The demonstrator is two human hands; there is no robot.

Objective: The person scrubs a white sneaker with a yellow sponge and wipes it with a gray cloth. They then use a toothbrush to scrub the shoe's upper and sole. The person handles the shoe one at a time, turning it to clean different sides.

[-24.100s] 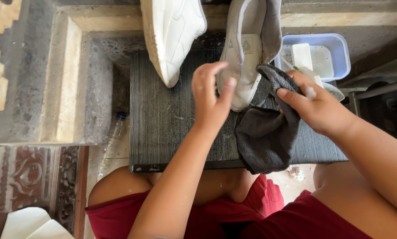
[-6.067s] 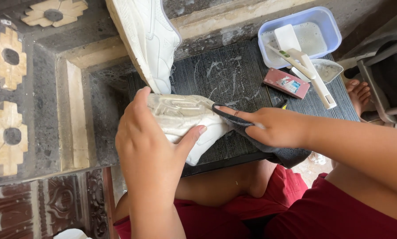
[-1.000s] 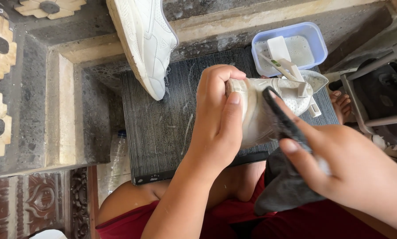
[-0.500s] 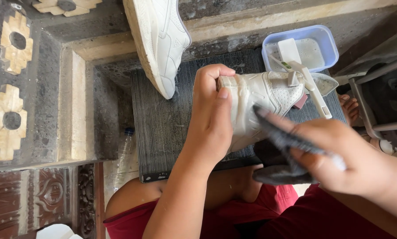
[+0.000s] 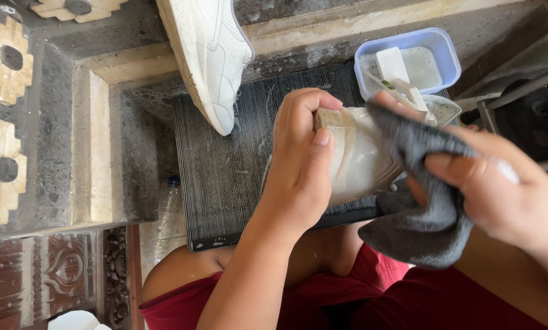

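Since the left hand (image 5: 298, 177) had its fingers wrapped tight round the heel of the pale shoe (image 5: 359, 159), it stayed steady above the dark ribbed mat (image 5: 225, 183) while the right hand (image 5: 500, 189) pinched a grey cloth (image 5: 423, 208) against its side.

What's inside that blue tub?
The blue tub holds cloudy, soapy-looking water and a white block. Thin tools lean over its rim. The bottom is hidden by the murky water.
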